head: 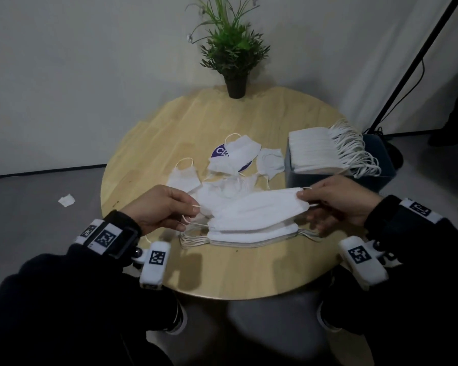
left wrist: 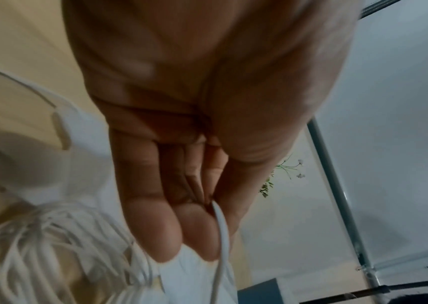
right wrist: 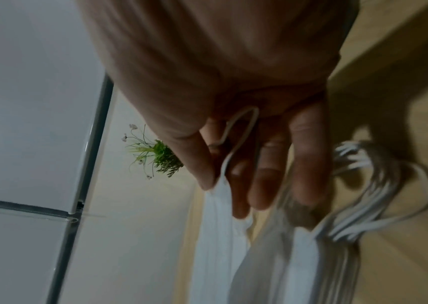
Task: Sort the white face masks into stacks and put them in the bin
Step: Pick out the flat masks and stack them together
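White fabric fills the middle of the head view: a single face mask [head: 254, 207] is stretched flat between both hands, just above a neat stack of masks [head: 251, 235] lying on the round wooden bench [head: 249, 270] in the lower centre of the frame. At centre left, the left hand [head: 159, 207] has its fingers [left wrist: 194, 232] together, pinching the mask's ear loop [left wrist: 221, 232] against the thumb. At centre right, the right hand [head: 339, 202] pinches the opposite end of the mask between thumb and fingers [right wrist: 238, 197], with that end's loop curling up into the palm. Several loose masks [head: 236, 154] lie scattered behind the stack, toward the centre of the bench. At the right edge of the bench stands a dark blue bin [head: 381, 173] already packed with a row of masks, their loops spilling over its right side. A potted plant [head: 233, 54] sits at the top centre.
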`<action>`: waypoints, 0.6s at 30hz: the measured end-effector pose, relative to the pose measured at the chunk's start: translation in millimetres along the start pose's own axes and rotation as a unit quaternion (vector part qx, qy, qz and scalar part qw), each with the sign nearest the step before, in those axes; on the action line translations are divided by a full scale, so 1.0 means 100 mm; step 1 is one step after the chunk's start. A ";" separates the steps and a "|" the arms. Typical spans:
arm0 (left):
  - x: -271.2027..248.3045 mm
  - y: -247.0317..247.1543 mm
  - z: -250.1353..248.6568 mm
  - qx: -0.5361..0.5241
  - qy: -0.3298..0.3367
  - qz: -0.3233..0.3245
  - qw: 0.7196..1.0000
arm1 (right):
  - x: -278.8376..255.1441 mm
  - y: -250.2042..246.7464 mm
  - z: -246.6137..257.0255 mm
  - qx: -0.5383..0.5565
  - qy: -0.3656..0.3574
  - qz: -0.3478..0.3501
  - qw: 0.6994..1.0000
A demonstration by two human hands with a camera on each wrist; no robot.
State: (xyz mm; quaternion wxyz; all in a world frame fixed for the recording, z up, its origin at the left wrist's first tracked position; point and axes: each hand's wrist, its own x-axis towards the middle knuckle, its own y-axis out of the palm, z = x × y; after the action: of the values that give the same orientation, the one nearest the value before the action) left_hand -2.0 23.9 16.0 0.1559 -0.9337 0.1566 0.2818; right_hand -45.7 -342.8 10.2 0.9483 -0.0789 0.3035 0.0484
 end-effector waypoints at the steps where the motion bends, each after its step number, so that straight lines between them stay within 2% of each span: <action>1: 0.01 -0.01 0.01 0.003 -0.006 0.000 1.000 | 0.00 -0.03 -0.04 -0.034 0.012 0.000 0.999; 4: 0.00 -0.08 0.00 0.006 -0.013 -0.007 1.000 | -0.02 -0.07 -0.17 -0.104 0.043 0.002 0.994; 12: -0.06 -0.37 0.07 0.015 -0.045 -0.025 0.999 | 0.02 -0.14 -0.21 -0.126 0.057 -0.045 0.989; 18: -0.06 -0.32 0.16 0.061 -0.062 -0.009 0.996 | 0.02 -0.17 -0.21 -0.174 0.066 -0.041 0.982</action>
State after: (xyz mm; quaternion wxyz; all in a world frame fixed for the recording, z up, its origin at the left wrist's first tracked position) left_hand -1.6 60.0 13.5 0.2249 -0.9046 0.1548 0.3273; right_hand -53.6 -363.3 -5.7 0.8992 -0.2580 0.3490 0.0562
